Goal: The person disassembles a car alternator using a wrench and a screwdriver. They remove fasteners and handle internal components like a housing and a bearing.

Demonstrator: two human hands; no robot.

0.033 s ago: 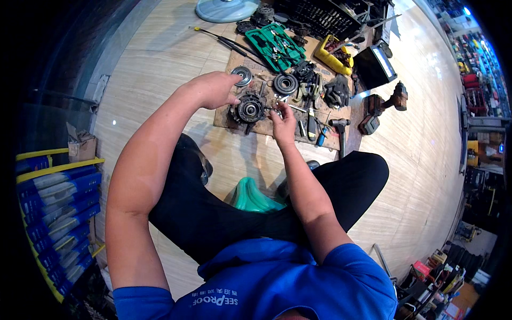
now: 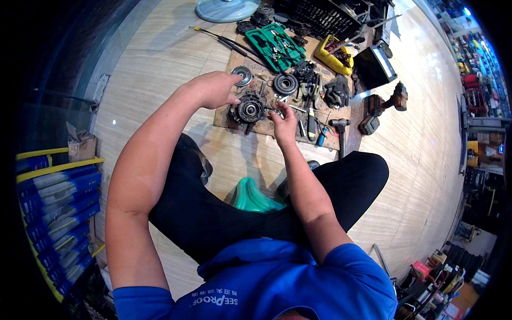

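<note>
Left hand [image 2: 216, 89] is sitting half-open beside the upper-centre compressor [image 2: 249, 109], probably heavy; grab its sides. Right hand [image 2: 284, 121]: can't tell its grip.

Upper garment: blue shirt [image 2: 298, 277] at 6 o'clock, left sleeve [image 2: 141, 303] at 7, right sleeve [image 2: 357, 269] at 5, both short; pale chest lettering [image 2: 215, 300] toward 6:30. Lower garment: black trousers [image 2: 226, 221]. Left hand [image 2: 216, 89] and right hand [image 2: 284, 122]: bare.
</note>
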